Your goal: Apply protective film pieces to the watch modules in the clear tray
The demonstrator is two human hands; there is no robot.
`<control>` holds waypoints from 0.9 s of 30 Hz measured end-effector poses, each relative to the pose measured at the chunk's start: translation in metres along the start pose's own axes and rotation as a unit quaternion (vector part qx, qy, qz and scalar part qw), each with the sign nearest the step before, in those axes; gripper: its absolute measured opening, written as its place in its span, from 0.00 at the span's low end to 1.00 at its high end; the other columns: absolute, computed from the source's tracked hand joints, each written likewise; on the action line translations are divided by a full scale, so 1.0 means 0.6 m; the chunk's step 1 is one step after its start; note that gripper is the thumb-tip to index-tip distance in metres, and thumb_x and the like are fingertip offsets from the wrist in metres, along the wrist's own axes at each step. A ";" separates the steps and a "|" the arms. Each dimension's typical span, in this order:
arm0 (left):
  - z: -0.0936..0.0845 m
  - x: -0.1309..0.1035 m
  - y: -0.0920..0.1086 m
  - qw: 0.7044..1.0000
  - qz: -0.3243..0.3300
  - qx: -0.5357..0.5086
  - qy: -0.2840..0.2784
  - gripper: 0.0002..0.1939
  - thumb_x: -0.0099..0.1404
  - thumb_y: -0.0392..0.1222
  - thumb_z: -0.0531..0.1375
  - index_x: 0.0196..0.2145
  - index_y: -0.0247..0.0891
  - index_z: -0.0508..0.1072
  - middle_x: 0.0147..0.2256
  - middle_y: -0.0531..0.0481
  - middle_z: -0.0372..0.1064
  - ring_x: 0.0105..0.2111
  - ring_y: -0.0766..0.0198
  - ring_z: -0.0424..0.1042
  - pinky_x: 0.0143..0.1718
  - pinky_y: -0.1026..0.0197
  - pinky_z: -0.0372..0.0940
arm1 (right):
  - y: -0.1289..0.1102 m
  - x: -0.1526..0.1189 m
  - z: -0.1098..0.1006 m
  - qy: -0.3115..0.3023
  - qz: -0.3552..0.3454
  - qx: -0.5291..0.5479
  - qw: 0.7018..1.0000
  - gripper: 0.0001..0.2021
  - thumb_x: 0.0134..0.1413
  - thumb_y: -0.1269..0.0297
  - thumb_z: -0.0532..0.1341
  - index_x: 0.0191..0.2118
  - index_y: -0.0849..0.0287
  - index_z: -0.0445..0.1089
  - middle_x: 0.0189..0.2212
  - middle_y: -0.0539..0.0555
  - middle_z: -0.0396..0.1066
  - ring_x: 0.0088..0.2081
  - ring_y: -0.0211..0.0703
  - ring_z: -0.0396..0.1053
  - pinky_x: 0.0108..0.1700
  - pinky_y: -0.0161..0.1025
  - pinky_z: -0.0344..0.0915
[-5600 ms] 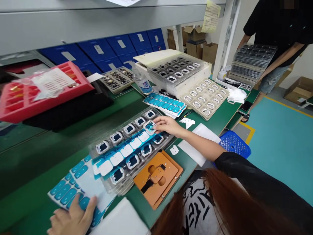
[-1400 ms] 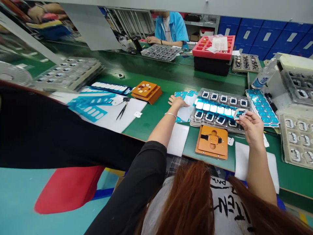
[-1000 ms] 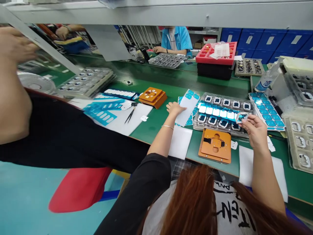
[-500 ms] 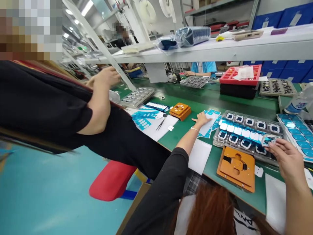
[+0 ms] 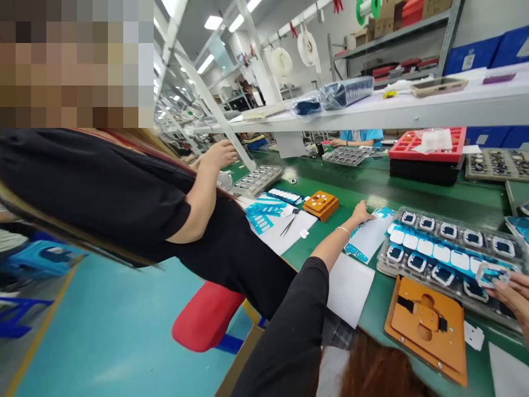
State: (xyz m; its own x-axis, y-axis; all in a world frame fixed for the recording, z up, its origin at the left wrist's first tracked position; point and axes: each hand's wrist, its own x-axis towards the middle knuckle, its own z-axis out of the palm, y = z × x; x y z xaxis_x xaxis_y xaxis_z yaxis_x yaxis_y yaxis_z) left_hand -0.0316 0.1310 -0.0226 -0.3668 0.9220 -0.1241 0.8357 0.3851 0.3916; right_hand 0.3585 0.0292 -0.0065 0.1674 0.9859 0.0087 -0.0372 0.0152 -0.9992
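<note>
My left hand [image 5: 360,213] reaches to the far end of a white sheet [image 5: 369,238] that lies over blue adhesive sheets [image 5: 356,253]. Its thumb is apart from the fingers and touches or nearly touches the sheet. Between the fingertips of my right hand [image 5: 514,293], cut off by the right edge, is a small white square frame [image 5: 492,274] with a clear middle. This is above the near right part of a clear plastic tray [image 5: 384,264] of similar frames. A blue strip with white pads [image 5: 440,252] lies across the tray.
An orange fixture [image 5: 427,325] sits before the tray, a white card piece [image 5: 474,335] beside it. Farther left are a smaller orange fixture [image 5: 321,205] and tweezers [image 5: 289,225]. A co-worker in black [image 5: 124,193] stands close at left. A shelf [image 5: 413,118] runs above the bench.
The view has shifted, so most things appear lower and farther right. My left hand has moved to the far end of the white sheet. My right hand still holds the frame.
</note>
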 end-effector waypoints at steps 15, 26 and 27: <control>-0.005 -0.044 -0.009 0.994 0.009 0.055 -0.089 0.46 0.56 0.66 0.64 0.64 0.39 0.57 0.68 0.34 0.46 0.67 0.36 0.47 0.63 0.38 0.52 | -0.043 -0.017 0.017 -0.004 0.019 0.023 1.000 0.26 0.18 0.60 0.77 0.33 0.57 0.75 0.27 0.50 0.72 0.29 0.44 0.74 0.33 0.37 0.76; -0.021 -0.091 -0.036 0.985 -0.073 0.049 -0.151 0.30 0.53 0.57 0.70 0.46 0.35 0.72 0.49 0.40 0.72 0.51 0.48 0.71 0.52 0.46 0.67 | -0.048 -0.021 0.027 -0.017 0.016 0.012 1.000 0.26 0.18 0.58 0.77 0.32 0.58 0.75 0.27 0.51 0.72 0.29 0.43 0.71 0.32 0.38 0.75; -0.024 -0.091 -0.036 0.984 -0.069 0.037 -0.159 0.24 0.60 0.56 0.67 0.45 0.34 0.73 0.46 0.43 0.73 0.48 0.53 0.73 0.49 0.49 0.69 | -0.047 -0.021 0.026 -0.017 0.011 0.014 1.000 0.25 0.19 0.58 0.77 0.32 0.58 0.75 0.27 0.51 0.71 0.29 0.43 0.71 0.32 0.39 0.75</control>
State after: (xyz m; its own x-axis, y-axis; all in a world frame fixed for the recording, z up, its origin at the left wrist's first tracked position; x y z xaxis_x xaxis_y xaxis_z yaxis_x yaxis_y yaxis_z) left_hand -0.0354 0.0714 -0.0114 -0.3420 0.8217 -0.4558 0.8182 0.4990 0.2856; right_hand 0.3422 0.0189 0.0223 0.1321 0.9912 -0.0113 -0.0681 -0.0023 -0.9977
